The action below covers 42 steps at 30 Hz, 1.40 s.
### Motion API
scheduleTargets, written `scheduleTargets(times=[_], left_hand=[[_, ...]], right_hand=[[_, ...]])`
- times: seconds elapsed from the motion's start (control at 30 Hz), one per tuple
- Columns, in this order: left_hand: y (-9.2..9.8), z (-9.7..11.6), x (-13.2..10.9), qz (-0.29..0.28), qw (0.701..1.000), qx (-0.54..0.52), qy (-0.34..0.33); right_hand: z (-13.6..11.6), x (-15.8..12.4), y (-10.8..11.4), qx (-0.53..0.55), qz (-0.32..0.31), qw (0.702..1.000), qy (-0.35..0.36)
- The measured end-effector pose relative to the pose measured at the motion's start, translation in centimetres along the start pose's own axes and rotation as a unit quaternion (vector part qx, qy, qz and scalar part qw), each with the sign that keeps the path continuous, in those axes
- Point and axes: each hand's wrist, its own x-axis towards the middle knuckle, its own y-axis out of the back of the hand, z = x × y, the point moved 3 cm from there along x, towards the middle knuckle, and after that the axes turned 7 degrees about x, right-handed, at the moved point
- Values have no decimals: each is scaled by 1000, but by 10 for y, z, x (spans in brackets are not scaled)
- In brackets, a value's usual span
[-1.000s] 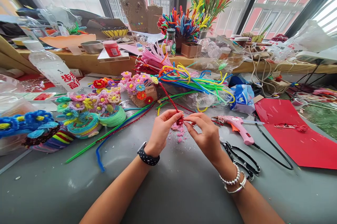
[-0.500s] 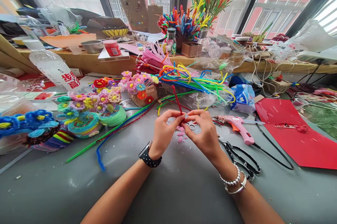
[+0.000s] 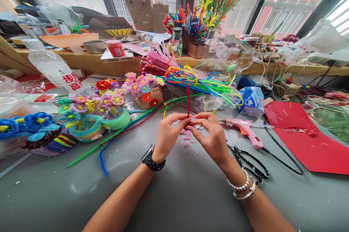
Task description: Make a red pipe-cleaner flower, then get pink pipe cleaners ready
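Note:
A red pipe cleaner (image 3: 188, 99) stands upright between my hands over the grey table (image 3: 177, 195). My left hand (image 3: 169, 135), with a black watch on the wrist, pinches its lower end. My right hand (image 3: 211, 135), with bracelets on the wrist, pinches the same spot from the right side. The fingertips of both hands meet there. Pink fluff scraps (image 3: 187, 139) lie on the table just under them, and small scissors (image 3: 199, 128) show partly behind my right fingers.
A pink glue gun (image 3: 247, 132) and black scissors (image 3: 251, 166) lie right of my hands, with red paper (image 3: 308, 141) beyond. Loose pipe cleaners (image 3: 201, 83), a flower basket (image 3: 145, 94) and woven flower pieces (image 3: 89, 116) fill the back and left. A water bottle (image 3: 53, 68) lies far left.
The red pipe cleaner's free end has swung from leaning left to standing straight up. Both hands have risen slightly and kept their pinch.

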Motion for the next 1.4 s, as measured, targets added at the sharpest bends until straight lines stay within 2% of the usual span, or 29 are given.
scheduleTargets(times=[0.07,0.13,0.3,0.37,0.43,0.57,0.73,0.8,0.87,0.97,1.03,1.07,1.13,1.2,1.3,1.4], left_hand=[[0,0,1,-32,999,6,17],[-3,-1,1,-88,996,5,26],[-14,-5,-4,-226,974,-8,23],[-18,-7,-7,-252,965,-46,61],[-21,-8,-8,-262,955,-96,101],[-22,-9,-7,-269,944,-140,132],[-20,-11,-6,-297,934,-146,134],[-19,-12,-5,-299,934,-145,133],[-17,-12,-4,-291,937,-140,136],[-9,-13,0,-249,948,-136,141],[-2,-15,5,-204,960,-133,140],[1,-17,7,-181,965,-130,138],[7,-19,11,-144,971,-130,136],[11,-21,13,-124,973,-136,136],[11,-20,14,-121,972,-145,139],[11,-17,14,-115,971,-157,142]], right_hand=[[2,1,3,48,14,998,-35],[5,2,5,104,27,991,-81],[16,2,3,236,37,952,-189],[21,1,2,298,75,921,-241],[26,-1,0,366,115,875,-296],[31,-3,-5,470,137,791,-367],[35,-7,-12,524,133,739,-402],[35,-7,-12,517,127,744,-403],[36,-4,-7,483,106,779,-386],[38,4,6,339,49,881,-327],[41,7,13,167,2,949,-267],[42,8,14,69,-24,970,-234],[44,7,9,-104,-87,973,-185],[47,3,-1,-213,-150,950,-172],[49,-1,-14,-285,-199,920,-183],[50,0,-13,-296,-214,912,-189]])
